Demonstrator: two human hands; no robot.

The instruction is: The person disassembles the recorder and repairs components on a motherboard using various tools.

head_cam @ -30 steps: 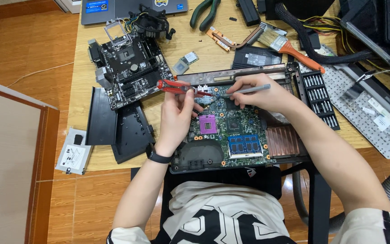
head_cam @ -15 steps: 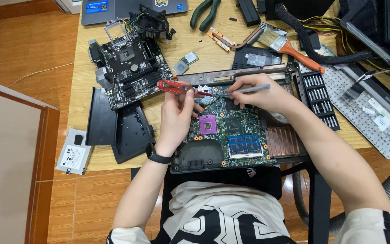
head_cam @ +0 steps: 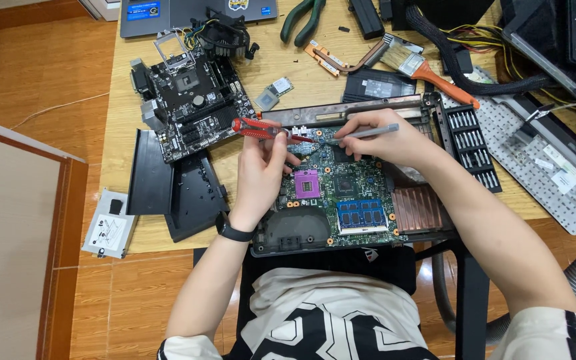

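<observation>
An opened laptop with its green mainboard (head_cam: 341,193) bare lies at the table's front edge. My left hand (head_cam: 261,167) grips a red-handled screwdriver (head_cam: 255,128), its tip pointing right onto the board's upper part. My right hand (head_cam: 388,137) holds a slim grey pen-like tool (head_cam: 365,133) pointing left, its tip close to the screwdriver's tip. A purple processor socket (head_cam: 307,183), blue memory modules (head_cam: 361,215) and a copper heat sink (head_cam: 418,208) show on the board. A black watch sits on my left wrist.
A black desktop mainboard (head_cam: 191,103) lies at the left, with black plastic covers (head_cam: 168,183) below it. A screwdriver bit case (head_cam: 471,140), an orange-handled brush (head_cam: 428,70), green pliers (head_cam: 308,20), a keyboard (head_cam: 548,160), a cooler fan (head_cam: 225,33) and cables crowd the back and right.
</observation>
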